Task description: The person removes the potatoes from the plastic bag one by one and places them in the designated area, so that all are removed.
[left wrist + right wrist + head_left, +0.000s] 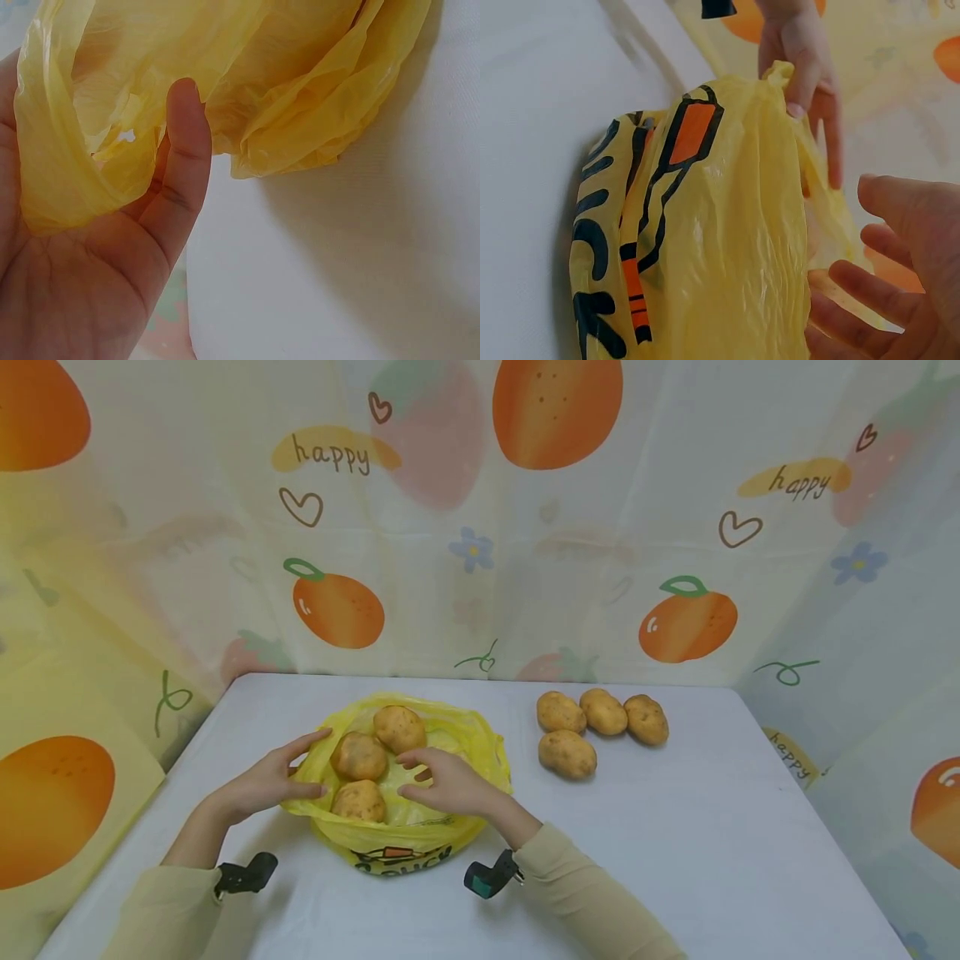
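Yellow plastic bag: sits on the white table (675,852), toward 10 o'clock of its middle, mouth up and spread wide (457,831).
Potatoes inside: an upper potato (400,729) at the mouth's 12 o'clock, a grey-patched potato (360,756) at 9, a lower potato (360,800) at 8.
Left hand (266,781): grasps the rim at 9 o'clock, thumb and fingers parted.
Right hand (453,785): reaches from 4 o'clock, fingers loosely bent, holding nothing; whether it brushes the plastic, I cannot tell.
Bag-mouth step: seemingly moving potatoes one by one across the rim; whether in or out, this moment does not settle.
Right hand's next move: probably calls for closing round one potato, inside or outside, with the left hand steadying the rim.
Loose potatoes: four, grouped between 2 and 3 o'clock of the bag (567,754).
Fruit-print backdrop: hangs at 12 o'clock, beyond the table (510,602).
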The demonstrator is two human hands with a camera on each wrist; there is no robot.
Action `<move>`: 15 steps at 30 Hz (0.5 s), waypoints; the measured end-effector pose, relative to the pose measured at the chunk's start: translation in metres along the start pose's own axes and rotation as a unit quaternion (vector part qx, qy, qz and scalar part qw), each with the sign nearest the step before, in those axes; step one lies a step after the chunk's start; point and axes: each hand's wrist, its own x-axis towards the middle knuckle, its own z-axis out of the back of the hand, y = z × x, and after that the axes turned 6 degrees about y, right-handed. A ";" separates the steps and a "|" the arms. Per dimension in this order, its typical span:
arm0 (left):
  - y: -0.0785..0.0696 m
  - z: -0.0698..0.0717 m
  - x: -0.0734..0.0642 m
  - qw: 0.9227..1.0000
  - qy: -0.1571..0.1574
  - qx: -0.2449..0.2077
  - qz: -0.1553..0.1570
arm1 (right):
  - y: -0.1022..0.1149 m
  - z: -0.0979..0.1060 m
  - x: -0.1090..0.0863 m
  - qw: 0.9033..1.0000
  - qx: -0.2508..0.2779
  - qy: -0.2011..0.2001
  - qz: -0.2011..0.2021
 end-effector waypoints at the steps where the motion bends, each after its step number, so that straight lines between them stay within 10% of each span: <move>1: 0.000 0.000 0.000 1.000 -0.001 0.003 0.001 | 0.002 -0.001 0.001 1.000 -0.003 0.004 -0.004; 15: 0.002 -0.003 0.002 1.000 -0.008 0.001 0.012 | 0.014 -0.022 0.021 0.997 0.026 0.042 -0.065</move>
